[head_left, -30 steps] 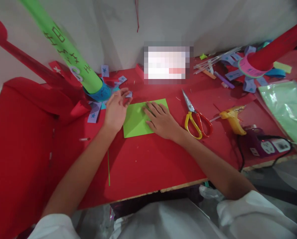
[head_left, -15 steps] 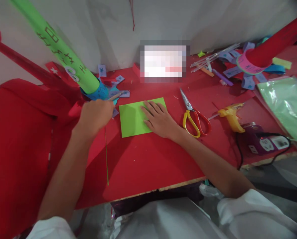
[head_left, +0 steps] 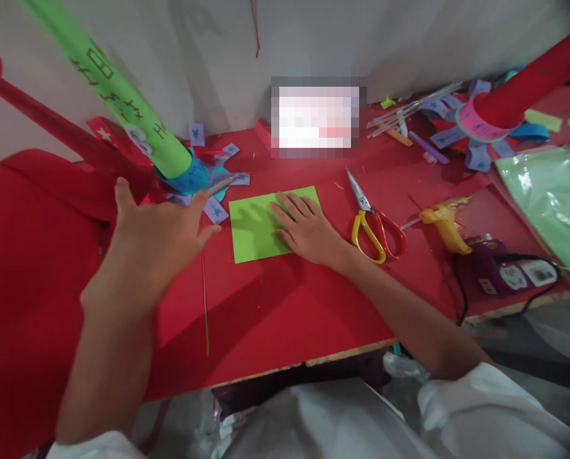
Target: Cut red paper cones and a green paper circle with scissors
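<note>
A bright green sheet of paper (head_left: pixel 254 233) lies on the red table, with my right hand (head_left: pixel 308 233) spread flat over its right half. My left hand (head_left: pixel 153 239) is raised left of the sheet, fingers apart, holding nothing. Just beyond the left hand's fingertips a pencil (head_left: pixel 222 185) rests on small lilac paper pieces (head_left: pixel 215 209). A thin green strip (head_left: pixel 205 306) lies on the table below the left hand. Scissors (head_left: pixel 368 223) with yellow and red handles lie right of my right hand, blades apart only slightly if at all.
The red table (head_left: pixel 275 325) holds a green paper tube (head_left: pixel 122 95) at left, a phone-like blurred bright object (head_left: pixel 316 118) at back, a yellow glue gun (head_left: pixel 445 223), a purple power socket (head_left: pixel 507 274), a red tube (head_left: pixel 538 80) and green plastic-wrapped sheets (head_left: pixel 548 191) at right.
My left hand has drawn back to the left and opened, leaving the pencil lying on the lilac pieces. My right hand stays on the green sheet.
</note>
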The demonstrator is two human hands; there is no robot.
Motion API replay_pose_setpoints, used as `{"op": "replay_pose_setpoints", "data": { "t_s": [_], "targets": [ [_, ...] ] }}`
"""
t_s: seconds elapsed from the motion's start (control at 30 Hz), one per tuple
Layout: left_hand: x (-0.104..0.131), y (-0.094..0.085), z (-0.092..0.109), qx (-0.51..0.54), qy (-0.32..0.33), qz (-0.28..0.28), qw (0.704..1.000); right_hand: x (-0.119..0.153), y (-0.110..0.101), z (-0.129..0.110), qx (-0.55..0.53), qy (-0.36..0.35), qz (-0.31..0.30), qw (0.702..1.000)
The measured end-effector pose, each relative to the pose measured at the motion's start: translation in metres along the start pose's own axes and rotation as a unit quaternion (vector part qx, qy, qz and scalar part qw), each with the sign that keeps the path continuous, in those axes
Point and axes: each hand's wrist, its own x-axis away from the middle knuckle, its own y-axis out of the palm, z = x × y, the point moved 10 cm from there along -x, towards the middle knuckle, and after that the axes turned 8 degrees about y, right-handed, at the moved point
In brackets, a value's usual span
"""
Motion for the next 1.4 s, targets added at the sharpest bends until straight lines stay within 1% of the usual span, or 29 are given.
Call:
{"op": "replay_pose_setpoints", "data": {
  "t_s": [0.03, 0.07, 0.13, 0.2, 0.27, 0.3, 0.4, 0.43, 0.5, 0.57, 0.63, 0.73, 0.8, 0.87, 0.97, 1.03, 1.1, 1.13, 1.2, 1.3, 1.4],
  "targets": [
    [0.004, 0.0, 0.008, -0.04, -0.015, -0.017, 0.999, 0.0, -0.001, 0.0, -0.004, 0.0, 0.001, 1.0],
    [0.006, 0.003, 0.019, -0.05, -0.015, -0.031, 0.998, 0.001, -0.002, -0.001, -0.008, -0.001, 0.002, 1.0],
    [0.007, 0.004, 0.045, -0.018, 0.005, 0.001, 1.0, 0.001, -0.003, -0.002, -0.011, -0.002, 0.002, 1.0],
    [0.002, 0.017, 0.073, 0.004, 0.07, 0.013, 0.997, 0.002, -0.003, -0.002, -0.009, -0.002, 0.003, 1.0],
    [-0.005, 0.039, 0.094, 0.017, 0.139, 0.001, 0.99, 0.001, -0.003, -0.002, -0.004, -0.001, 0.004, 1.0],
    [-0.009, 0.05, 0.098, 0.024, 0.16, -0.005, 0.987, 0.001, -0.003, -0.002, -0.003, -0.001, 0.004, 1.0],
    [-0.022, 0.079, 0.091, 0.041, 0.159, -0.027, 0.986, 0.001, -0.001, 0.0, -0.001, -0.002, -0.002, 1.0],
    [-0.025, 0.086, 0.088, 0.043, 0.163, -0.037, 0.985, 0.001, -0.001, 0.0, -0.001, -0.002, -0.003, 1.0],
    [-0.028, 0.094, 0.084, 0.037, 0.175, -0.052, 0.982, 0.001, -0.001, 0.001, 0.0, -0.005, -0.006, 1.0],
    [-0.029, 0.096, 0.082, 0.023, 0.184, -0.062, 0.981, 0.001, 0.0, 0.001, 0.002, -0.009, -0.007, 1.0],
    [-0.028, 0.093, 0.081, 0.009, 0.186, -0.069, 0.98, 0.001, 0.0, 0.001, 0.002, -0.01, -0.008, 1.0],
    [-0.024, 0.084, 0.081, -0.001, 0.184, -0.075, 0.98, 0.001, 0.001, 0.002, -0.003, -0.009, -0.008, 1.0],
    [-0.017, 0.077, 0.087, -0.01, 0.187, -0.085, 0.979, 0.001, 0.001, 0.002, -0.004, -0.012, -0.005, 1.0],
    [-0.005, 0.074, 0.098, -0.024, 0.191, -0.103, 0.976, 0.001, 0.001, 0.002, -0.003, -0.012, -0.001, 1.0],
    [0.012, 0.074, 0.121, -0.034, 0.16, -0.114, 0.98, 0.002, 0.001, 0.002, -0.006, -0.011, 0.001, 1.0],
    [0.023, 0.079, 0.144, -0.035, 0.17, -0.125, 0.977, 0.002, 0.001, 0.002, -0.008, -0.01, -0.003, 1.0],
    [0.03, 0.082, 0.165, -0.016, 0.187, -0.12, 0.975, 0.001, 0.001, 0.003, -0.005, -0.009, -0.006, 1.0],
    [0.032, 0.083, 0.173, -0.008, 0.195, -0.118, 0.974, 0.001, 0.001, 0.003, -0.002, -0.009, -0.007, 1.0],
    [0.034, 0.085, 0.181, 0.003, 0.203, -0.118, 0.972, 0.001, 0.001, 0.003, 0.001, -0.011, -0.009, 1.0],
    [0.036, 0.084, 0.18, 0.013, 0.194, -0.114, 0.974, 0.001, 0.001, 0.002, -0.004, -0.012, -0.009, 1.0],
    [0.038, 0.083, 0.168, 0.01, 0.149, -0.112, 0.982, 0.001, 0.001, 0.003, -0.006, -0.012, -0.008, 1.0]
  ]
}}
